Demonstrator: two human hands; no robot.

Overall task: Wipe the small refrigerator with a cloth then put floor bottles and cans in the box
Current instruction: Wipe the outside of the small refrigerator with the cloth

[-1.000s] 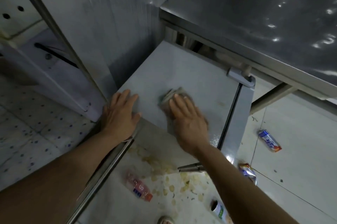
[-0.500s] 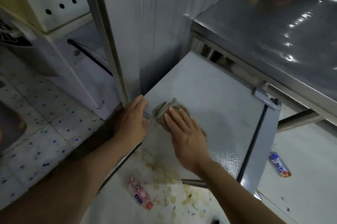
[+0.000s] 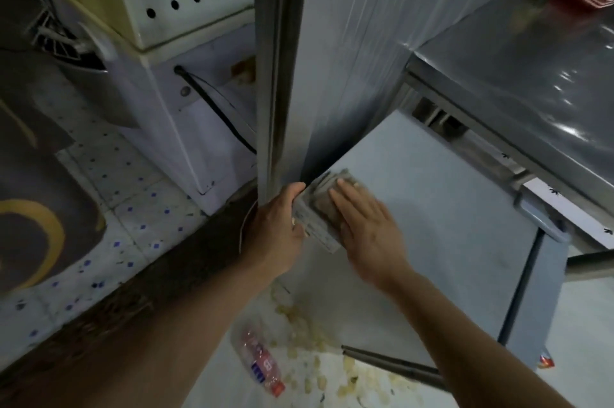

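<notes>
Pressing our flat right hand (image 3: 367,228) on the cloth (image 3: 320,214) atop the small refrigerator (image 3: 442,208), our left hand (image 3: 277,228) beside it grips the cloth's edge.

The right hand (image 3: 365,224) is covering most of the cloth (image 3: 319,208) on the small refrigerator (image 3: 448,208). The left hand's (image 3: 275,228) fingertips are disappearing behind the refrigerator's left edge. Right of the refrigerator, a can (image 3: 546,361) is showing only a corner. The floor bottle's (image 3: 262,362) label is blurring beyond reading.
</notes>
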